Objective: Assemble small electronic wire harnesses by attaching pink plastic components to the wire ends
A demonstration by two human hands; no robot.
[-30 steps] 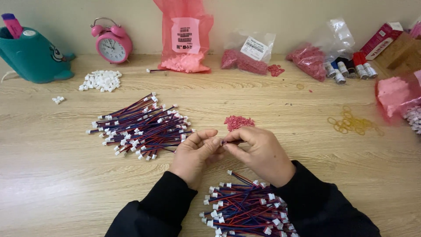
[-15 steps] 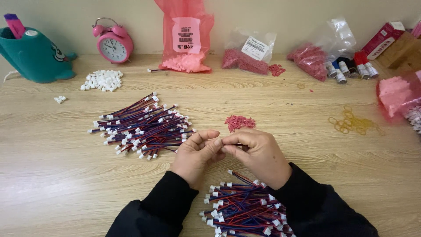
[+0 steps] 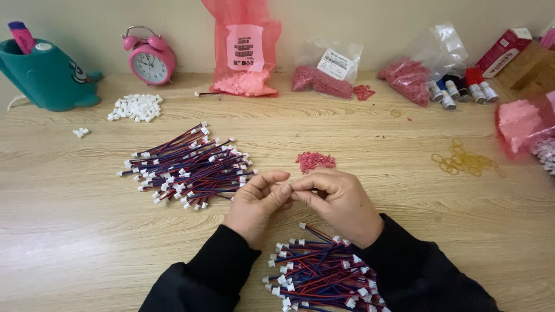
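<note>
- Pinching together at the table's middle, the left hand (image 3: 254, 205) and right hand (image 3: 338, 202) meet fingertip to fingertip; whatever they hold is too small to tell.
- A wire bundle (image 3: 188, 170) lies left of them, another wire pile (image 3: 321, 274) between the sleeves.
- A small heap of red bits (image 3: 315, 161) sits just beyond the fingers.
- At the wall: a tall pink bag (image 3: 243, 49) with a pale pink label, and a clear bag (image 3: 326, 72) with a white label.

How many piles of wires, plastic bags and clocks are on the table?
Wire piles: 2, one far, one near
Plastic bags: 4, tall pink, two clear, pink at the right edge
Alarm clocks: 1
Total: 7
</note>
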